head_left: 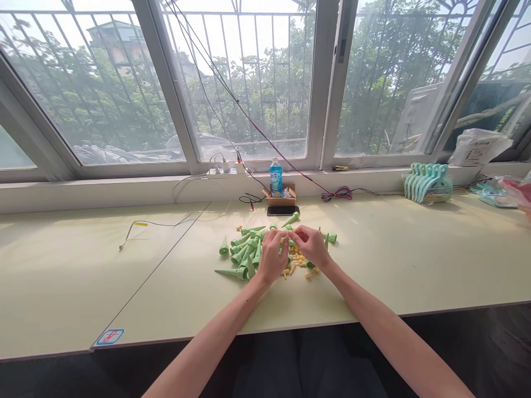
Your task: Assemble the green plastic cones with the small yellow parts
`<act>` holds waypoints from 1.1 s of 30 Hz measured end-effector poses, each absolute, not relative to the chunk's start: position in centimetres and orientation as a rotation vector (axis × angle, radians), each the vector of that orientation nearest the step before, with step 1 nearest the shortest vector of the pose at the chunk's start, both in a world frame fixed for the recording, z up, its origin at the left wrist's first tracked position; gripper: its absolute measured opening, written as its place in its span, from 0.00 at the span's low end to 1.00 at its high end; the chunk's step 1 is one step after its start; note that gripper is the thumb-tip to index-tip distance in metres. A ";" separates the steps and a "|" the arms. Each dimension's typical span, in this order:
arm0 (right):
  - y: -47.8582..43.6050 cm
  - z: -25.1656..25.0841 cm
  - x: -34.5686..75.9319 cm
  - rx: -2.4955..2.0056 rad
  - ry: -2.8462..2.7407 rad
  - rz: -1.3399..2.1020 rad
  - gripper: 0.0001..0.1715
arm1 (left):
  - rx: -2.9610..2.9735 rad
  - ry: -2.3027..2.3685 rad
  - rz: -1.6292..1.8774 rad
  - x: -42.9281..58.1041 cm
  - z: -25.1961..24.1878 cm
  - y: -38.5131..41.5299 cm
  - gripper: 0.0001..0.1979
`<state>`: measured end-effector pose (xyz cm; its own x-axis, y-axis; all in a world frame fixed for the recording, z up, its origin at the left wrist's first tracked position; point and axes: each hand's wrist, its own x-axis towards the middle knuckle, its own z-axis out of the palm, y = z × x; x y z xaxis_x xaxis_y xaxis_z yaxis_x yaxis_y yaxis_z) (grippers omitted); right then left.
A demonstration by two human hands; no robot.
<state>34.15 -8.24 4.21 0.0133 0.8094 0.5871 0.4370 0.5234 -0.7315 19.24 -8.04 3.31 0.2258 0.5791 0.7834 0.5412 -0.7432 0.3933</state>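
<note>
My left hand (274,257) and my right hand (311,247) meet fingertip to fingertip above the middle of the pile. Both are closed in a pinch; whatever lies between the fingers is too small and covered to make out. Green plastic cone-shaped spikes with ribbed caps (239,273) lie heaped mostly to the left of my left hand, one spike (291,219) pointing away behind the hands. Under and between my wrists several small yellow plastic pieces (299,257) are scattered. More green spikes (331,237) lie just beyond my right hand, partly hidden by it.
Behind the pile are a black phone (283,210) and a small cardboard box (282,202) with a blue bottle (276,177). Coiled cable (337,193) lies by the sill. Mint-green hangers (428,185) stand at right. Another person's hand (526,211) shows at the right edge.
</note>
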 end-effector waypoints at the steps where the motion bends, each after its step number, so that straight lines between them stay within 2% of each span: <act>1: -8.2 4.2 34.2 -1.090 -1.616 0.398 0.25 | 2.424 1.111 1.576 19.2 3.3 -8.0 0.07; 19: -8.5 4.4 34.1 -1.107 -1.700 0.401 0.23 | 2.417 1.160 1.567 19.3 3.4 -8.1 0.06; 27: -8.7 4.7 34.2 -1.154 -1.602 0.322 0.22 | 2.422 1.360 1.502 19.0 3.0 -7.9 0.20; 33: -8.5 4.6 34.2 -1.158 -1.607 0.294 0.21 | 2.479 1.533 1.438 18.7 1.6 -6.9 0.15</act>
<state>34.16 -8.52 4.58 0.0559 0.7916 0.6084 0.5252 0.4949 -0.6923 18.65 -6.88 1.57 0.1660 0.6694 0.7241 0.7653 -0.5505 0.3335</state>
